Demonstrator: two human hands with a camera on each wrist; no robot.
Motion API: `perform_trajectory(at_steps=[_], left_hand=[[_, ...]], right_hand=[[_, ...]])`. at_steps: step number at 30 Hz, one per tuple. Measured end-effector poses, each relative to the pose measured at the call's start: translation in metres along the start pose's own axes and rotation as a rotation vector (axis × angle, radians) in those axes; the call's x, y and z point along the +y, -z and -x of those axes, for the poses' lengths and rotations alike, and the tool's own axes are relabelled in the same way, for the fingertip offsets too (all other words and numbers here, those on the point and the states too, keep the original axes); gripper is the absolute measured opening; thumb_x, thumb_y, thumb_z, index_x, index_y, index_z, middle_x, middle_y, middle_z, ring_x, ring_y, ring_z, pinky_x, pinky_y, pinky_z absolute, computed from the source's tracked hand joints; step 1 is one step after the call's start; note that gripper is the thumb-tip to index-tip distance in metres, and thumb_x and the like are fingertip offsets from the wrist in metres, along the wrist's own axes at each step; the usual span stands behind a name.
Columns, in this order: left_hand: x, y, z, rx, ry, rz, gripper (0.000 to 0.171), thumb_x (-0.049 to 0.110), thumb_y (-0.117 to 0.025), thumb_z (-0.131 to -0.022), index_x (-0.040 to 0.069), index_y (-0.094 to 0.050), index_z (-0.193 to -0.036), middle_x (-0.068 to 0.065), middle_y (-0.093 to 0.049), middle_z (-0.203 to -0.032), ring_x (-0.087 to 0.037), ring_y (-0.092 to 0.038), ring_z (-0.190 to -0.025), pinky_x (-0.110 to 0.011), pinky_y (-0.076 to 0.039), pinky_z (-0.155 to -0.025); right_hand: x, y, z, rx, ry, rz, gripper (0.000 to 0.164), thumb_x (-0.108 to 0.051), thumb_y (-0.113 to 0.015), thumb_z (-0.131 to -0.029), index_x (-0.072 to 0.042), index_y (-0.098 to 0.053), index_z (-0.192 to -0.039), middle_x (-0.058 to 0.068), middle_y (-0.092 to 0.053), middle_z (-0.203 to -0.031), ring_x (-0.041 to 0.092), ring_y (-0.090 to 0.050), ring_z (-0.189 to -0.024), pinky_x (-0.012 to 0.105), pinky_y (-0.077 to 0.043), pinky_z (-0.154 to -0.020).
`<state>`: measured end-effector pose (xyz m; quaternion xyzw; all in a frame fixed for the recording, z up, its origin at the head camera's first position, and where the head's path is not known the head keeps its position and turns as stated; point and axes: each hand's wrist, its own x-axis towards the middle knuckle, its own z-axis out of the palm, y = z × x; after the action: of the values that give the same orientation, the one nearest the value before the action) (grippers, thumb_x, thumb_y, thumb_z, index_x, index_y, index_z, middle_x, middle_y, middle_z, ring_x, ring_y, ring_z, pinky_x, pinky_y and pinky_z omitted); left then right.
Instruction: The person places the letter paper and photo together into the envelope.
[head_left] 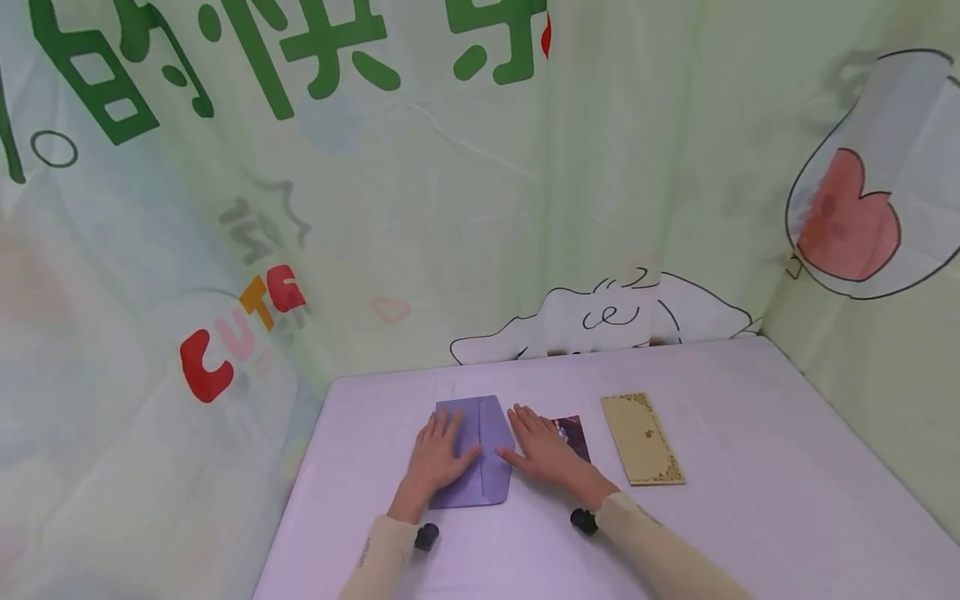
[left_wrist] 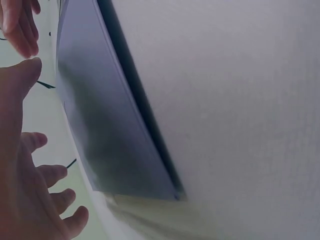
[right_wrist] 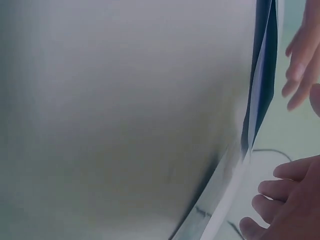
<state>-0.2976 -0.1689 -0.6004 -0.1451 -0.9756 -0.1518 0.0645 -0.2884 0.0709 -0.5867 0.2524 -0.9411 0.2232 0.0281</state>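
Observation:
A purple envelope (head_left: 467, 492) lies on the table, its flap (head_left: 495, 483) towards the right side. My left hand (head_left: 437, 460) is over the envelope's left half with fingers spread; in the left wrist view it appears held above the paper (left_wrist: 115, 125). My right hand (head_left: 551, 457) hovers by the flap's right edge, fingers extended, holding nothing. Partly covered by that hand is a dark printed card (head_left: 577, 437). From the right wrist view, the envelope (right_wrist: 267, 75) appears edge-on, with its flap slightly raised.
A tan wooden-looking rectangle (head_left: 642, 439) with ornate corner patterns lies to the right of the card. The pale lilac tabletop (head_left: 750, 467) meets a printed curtain (head_left: 420, 217) at the back and sides. A black wrist camera (head_left: 583, 522) sits under the right wrist.

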Motion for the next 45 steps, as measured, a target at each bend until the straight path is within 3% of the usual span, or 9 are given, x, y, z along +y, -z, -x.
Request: perform_trajectory(at_steps=[7, 16, 24, 31, 35, 39, 42, 45], left_hand=[[0.007, -0.002, -0.006, 0.000, -0.038, -0.012, 0.080, 0.060, -0.058, -0.093, 0.012, -0.040, -0.153, -0.027, -0.041, -0.155, -0.053, -0.036, -0.142, -0.061, -0.036, -0.112], [0.013, -0.011, -0.015, -0.024, -0.059, -0.045, 0.078, 0.055, -0.061, -0.092, 0.013, -0.039, -0.154, -0.025, -0.039, -0.156, -0.053, -0.036, -0.142, -0.061, -0.036, -0.112], [0.018, -0.014, -0.018, -0.048, -0.106, -0.079, 0.065, 0.041, -0.062, -0.091, 0.016, -0.046, -0.150, -0.024, -0.041, -0.155, -0.052, -0.040, -0.140, -0.062, -0.038, -0.109], [0.018, -0.001, -0.029, -0.162, -0.170, -0.105, 0.048, 0.038, -0.048, -0.095, 0.022, -0.060, -0.139, -0.022, -0.038, -0.158, -0.050, -0.042, -0.139, -0.062, -0.045, -0.102], [0.013, 0.013, -0.036, -0.247, -0.228, -0.124, 0.045, 0.042, -0.050, -0.097, 0.020, -0.061, -0.134, -0.022, -0.037, -0.159, -0.048, -0.045, -0.138, -0.059, -0.049, -0.100], [0.003, 0.021, -0.041, -0.331, -0.291, -0.145, 0.062, 0.062, -0.053, -0.095, 0.020, -0.055, -0.140, -0.020, -0.032, -0.162, -0.044, -0.041, -0.143, -0.056, -0.048, -0.103], [-0.008, 0.024, -0.040, -0.369, -0.316, -0.125, 0.079, 0.075, -0.060, -0.084, 0.019, -0.052, -0.140, -0.018, -0.028, -0.164, -0.038, -0.041, -0.145, -0.051, -0.049, -0.104], [-0.020, 0.026, -0.035, -0.372, -0.325, -0.076, 0.086, 0.077, -0.070, -0.073, 0.019, -0.049, -0.134, -0.017, -0.027, -0.165, -0.033, -0.045, -0.142, -0.046, -0.050, -0.103]], right_hand=[[-0.013, -0.004, -0.005, -0.016, 0.088, 0.070, 0.069, -0.037, -0.057, -0.100, 0.011, -0.039, -0.147, 0.030, -0.037, -0.156, 0.047, -0.034, -0.145, 0.063, -0.032, -0.114], [-0.014, -0.015, -0.002, -0.087, 0.046, 0.153, 0.070, -0.040, -0.058, -0.099, 0.007, -0.042, -0.147, 0.027, -0.038, -0.157, 0.043, -0.035, -0.146, 0.059, -0.032, -0.115], [-0.015, -0.014, 0.003, -0.088, 0.033, 0.132, 0.070, -0.040, -0.061, -0.097, 0.008, -0.044, -0.146, 0.027, -0.039, -0.156, 0.043, -0.036, -0.146, 0.060, -0.033, -0.115], [-0.013, -0.015, 0.001, -0.099, 0.016, 0.118, 0.073, -0.043, -0.063, -0.096, 0.007, -0.045, -0.145, 0.026, -0.039, -0.156, 0.042, -0.036, -0.146, 0.058, -0.033, -0.115], [-0.012, -0.017, -0.001, -0.120, 0.002, 0.125, 0.074, -0.046, -0.060, -0.097, 0.005, -0.043, -0.148, 0.023, -0.036, -0.159, 0.040, -0.034, -0.148, 0.057, -0.031, -0.117], [-0.013, -0.016, -0.001, -0.129, -0.015, 0.115, 0.075, -0.046, -0.061, -0.096, 0.004, -0.042, -0.149, 0.022, -0.035, -0.160, 0.040, -0.032, -0.149, 0.057, -0.030, -0.118], [-0.016, -0.016, -0.001, -0.134, -0.003, 0.122, 0.075, -0.046, -0.062, -0.096, 0.004, -0.042, -0.148, 0.022, -0.036, -0.160, 0.040, -0.033, -0.149, 0.057, -0.030, -0.118], [-0.019, -0.017, -0.003, -0.151, 0.028, 0.130, 0.074, -0.046, -0.061, -0.097, 0.003, -0.042, -0.149, 0.022, -0.035, -0.160, 0.039, -0.033, -0.149, 0.057, -0.031, -0.118]])
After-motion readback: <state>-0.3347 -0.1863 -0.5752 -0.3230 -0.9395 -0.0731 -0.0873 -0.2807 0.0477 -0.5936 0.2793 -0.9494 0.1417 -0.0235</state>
